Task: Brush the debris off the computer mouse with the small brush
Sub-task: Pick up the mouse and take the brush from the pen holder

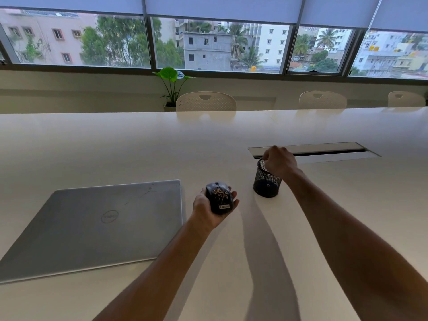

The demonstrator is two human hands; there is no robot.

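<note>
My left hand [205,209] holds a black computer mouse [219,197] palm-up above the white table [139,149]; brown crumbs of debris [219,193] lie on the mouse's back. My right hand [279,161] is over the rim of a black mesh pen cup [266,181], fingers pinched together and dipping into it. A thin dark handle shows through the mesh below the fingers; I cannot tell whether it is the brush or whether the fingers grip it.
A closed silver laptop [99,225] lies to the left of the mouse. A cable hatch [312,150] is set in the table behind the cup. White chairs [206,101] and a potted plant [171,89] stand beyond the far edge.
</note>
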